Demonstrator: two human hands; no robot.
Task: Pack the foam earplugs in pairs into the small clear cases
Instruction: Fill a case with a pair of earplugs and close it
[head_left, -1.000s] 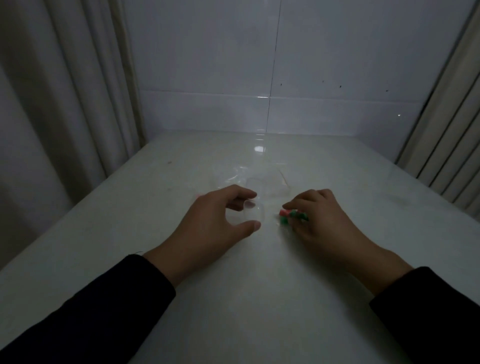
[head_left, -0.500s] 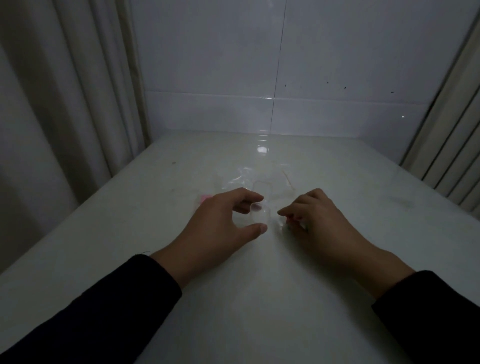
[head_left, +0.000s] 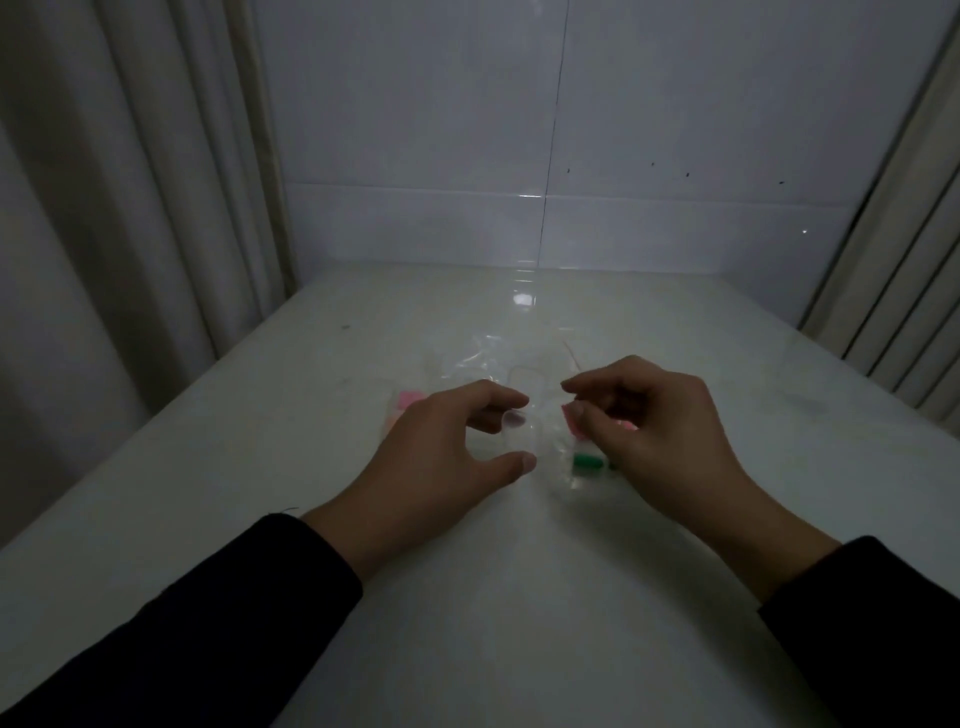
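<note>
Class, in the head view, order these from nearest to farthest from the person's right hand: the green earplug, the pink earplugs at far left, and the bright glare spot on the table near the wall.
1. Green earplug: right beside the right hand, under its fingers.
2. Pink earplugs: beyond the left hand, on the left.
3. Glare spot: far back by the wall.

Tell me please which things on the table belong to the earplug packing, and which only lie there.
For the job:
clear case, between the left hand fingers
pink earplug at the right hand
green earplug
pink earplugs behind the left hand

Lying about:
crumpled clear plastic bag
</note>
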